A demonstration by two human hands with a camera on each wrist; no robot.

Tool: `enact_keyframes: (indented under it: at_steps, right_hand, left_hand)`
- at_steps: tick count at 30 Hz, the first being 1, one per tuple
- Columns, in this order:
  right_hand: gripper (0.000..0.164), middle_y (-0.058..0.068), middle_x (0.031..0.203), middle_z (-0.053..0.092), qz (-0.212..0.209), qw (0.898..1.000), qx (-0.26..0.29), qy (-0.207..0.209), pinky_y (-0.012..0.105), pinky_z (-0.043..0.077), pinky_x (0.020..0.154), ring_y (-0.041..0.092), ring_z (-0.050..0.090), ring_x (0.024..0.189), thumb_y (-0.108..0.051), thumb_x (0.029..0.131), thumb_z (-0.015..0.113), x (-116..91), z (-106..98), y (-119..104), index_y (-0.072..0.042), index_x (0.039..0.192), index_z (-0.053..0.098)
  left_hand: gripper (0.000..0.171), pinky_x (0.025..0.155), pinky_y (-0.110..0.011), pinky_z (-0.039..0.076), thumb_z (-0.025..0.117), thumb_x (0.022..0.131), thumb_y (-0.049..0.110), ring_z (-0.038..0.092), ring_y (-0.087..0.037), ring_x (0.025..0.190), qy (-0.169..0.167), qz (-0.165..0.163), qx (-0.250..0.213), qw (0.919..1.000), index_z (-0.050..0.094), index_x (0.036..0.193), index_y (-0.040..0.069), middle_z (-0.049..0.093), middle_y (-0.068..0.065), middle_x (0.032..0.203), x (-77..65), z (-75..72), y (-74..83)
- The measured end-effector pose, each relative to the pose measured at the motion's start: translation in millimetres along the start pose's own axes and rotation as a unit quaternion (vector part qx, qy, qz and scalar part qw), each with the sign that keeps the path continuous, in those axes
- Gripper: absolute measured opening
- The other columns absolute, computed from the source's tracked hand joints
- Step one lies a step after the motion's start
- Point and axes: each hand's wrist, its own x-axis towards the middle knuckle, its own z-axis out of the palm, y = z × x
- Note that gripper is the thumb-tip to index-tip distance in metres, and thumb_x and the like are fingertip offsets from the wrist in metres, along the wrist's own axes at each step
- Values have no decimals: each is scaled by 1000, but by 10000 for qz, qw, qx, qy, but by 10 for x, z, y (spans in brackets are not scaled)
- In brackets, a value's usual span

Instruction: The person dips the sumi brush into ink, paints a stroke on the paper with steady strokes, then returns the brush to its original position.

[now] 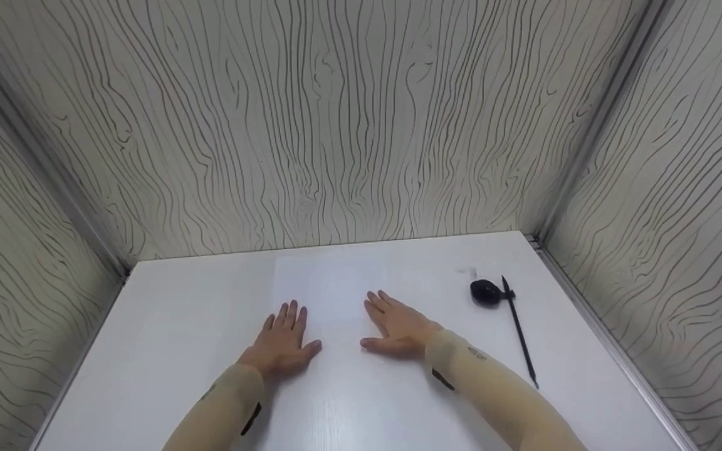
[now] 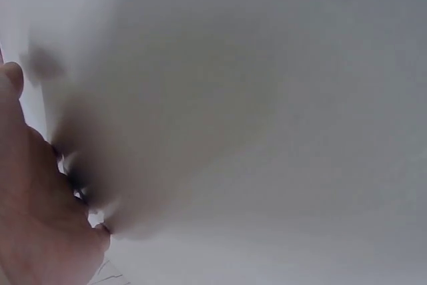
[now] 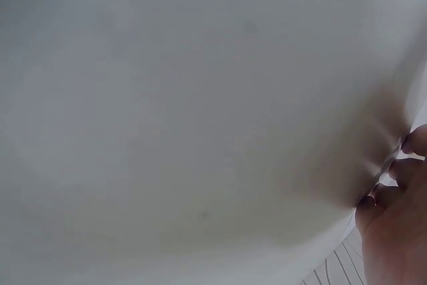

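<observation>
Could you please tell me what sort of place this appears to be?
Probably a small work booth: a white table is enclosed at the back and sides by wood-grain-patterned panels, with metal-looking rails at the corners.

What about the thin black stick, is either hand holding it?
No, the stick lies on the white table, apart from both the left hand and the right hand.

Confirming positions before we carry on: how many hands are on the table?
2: the left hand at the near left corner of the paper, the right hand at its near right corner.
</observation>
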Motion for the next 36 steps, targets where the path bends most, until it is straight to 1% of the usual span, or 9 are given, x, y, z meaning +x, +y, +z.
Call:
enact_keyframes:
  at_steps: [5,10,14,18,21,28,36]
  right_hand:
    - [107,1,192,10,-11,10000,69,-56,51,19,146,28,11,180,-87,104,44,-90,29,-18,-18,181,20]
    - [106,3,192,11,-62,9999,76,-100,51,19,145,30,11,180,-87,104,42,-135,51,-13,-16,181,21]
    - [109,4,192,11,-130,9998,85,-145,52,20,145,31,12,180,-89,104,40,-180,59,4,-15,181,21]
    - [109,4,192,12,-195,9997,38,-163,52,22,145,31,13,180,-90,104,38,-244,67,25,-14,181,21]
    - [108,5,192,12,-231,9996,-36,-179,52,22,145,32,13,180,-89,104,36,-294,65,32,-14,181,21]
    - [107,5,192,11,-255,9994,-13,-228,53,22,145,32,13,180,-89,105,37,-391,55,30,-15,181,21]
    - [107,6,192,12,-235,9993,193,-219,54,22,145,32,12,180,-88,105,38,-478,56,21,-14,180,23]
  left_hand:
    - [97,144,-64,16,44,111,70,11,-42,179,-46,19,-45,10000,22,179,5,12,-20,191,-67,55,25]
    - [97,144,-63,16,44,111,70,11,-42,179,-132,85,-45,9999,22,179,5,11,-20,191,-130,71,36]
    - [97,144,-63,17,41,112,71,12,-42,179,-198,213,84,9995,21,179,5,11,-20,191,-179,88,36]
    - [98,144,-63,18,41,111,73,12,-42,179,-193,353,135,9991,22,180,6,12,-20,190,-219,109,46]
    - [98,144,-63,18,42,111,73,13,-41,179,-193,413,76,9989,22,180,6,13,-20,191,-247,113,62]
    - [99,144,-64,19,43,110,74,12,-41,179,-264,495,53,9984,21,180,7,12,-18,191,-322,112,97]
    - [99,144,-64,18,42,110,74,12,-40,179,-282,533,-27,9982,21,180,8,12,-17,191,-420,106,148]
